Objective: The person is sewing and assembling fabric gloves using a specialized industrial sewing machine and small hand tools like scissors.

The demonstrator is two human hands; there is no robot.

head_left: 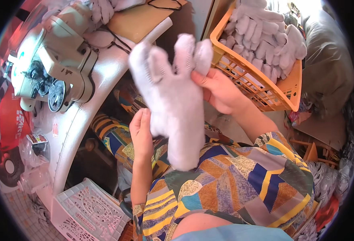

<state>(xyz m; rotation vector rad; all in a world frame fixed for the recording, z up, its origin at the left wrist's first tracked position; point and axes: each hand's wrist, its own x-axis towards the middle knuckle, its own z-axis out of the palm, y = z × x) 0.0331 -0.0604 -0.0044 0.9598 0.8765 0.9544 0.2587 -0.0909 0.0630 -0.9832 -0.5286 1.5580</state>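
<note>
A fluffy white glove hangs in front of me above my patterned lap, its fingers pointing up and slightly blurred. My right hand pinches it near the upper right finger, thumb on top. My left hand grips its left edge lower down, fingers curled, partly hidden by the fabric. To the left, a cream sewing machine stands on a pale table with a curved edge. At the upper right, an orange plastic crate holds several similar white gloves.
A tan board and more white fabric lie at the top left beside cords. A white perforated basket sits at the lower left. Plastic bags and a red object are at the far left. A grey cloth bundle is at the far right.
</note>
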